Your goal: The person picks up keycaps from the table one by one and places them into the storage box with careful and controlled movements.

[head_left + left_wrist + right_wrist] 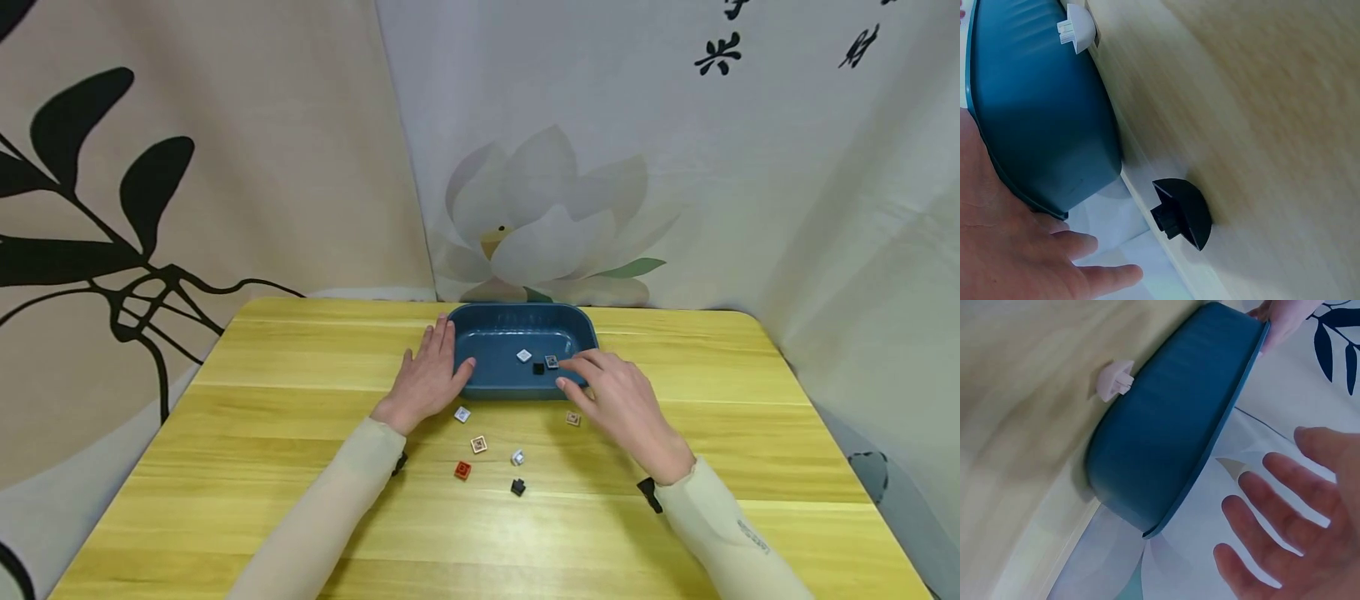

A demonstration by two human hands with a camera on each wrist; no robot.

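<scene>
A dark blue tray (491, 393) stands near the table's far edge. My left hand (426, 375) rests against its left end, fingers straight, thumb over the rim. Above the tray's right front corner hovers my right hand (618, 404), fingers spread and slightly bent, holding nothing in the right wrist view. Inside the tray lie a white keycap (523, 356), a black keycap (538, 368) and a grey keycap (552, 362), the last close to the right fingertips. A pinkish-beige keycap (573, 418) lies in front of the tray below the right hand.
On the table before the tray are a white keycap (462, 414), a beige keycap (478, 445), a red keycap (462, 471), another white keycap (517, 457) and a black keycap (518, 487). The left wrist view shows a black keycap (1185, 212) near the tray. A printed curtain (540, 208) hangs behind.
</scene>
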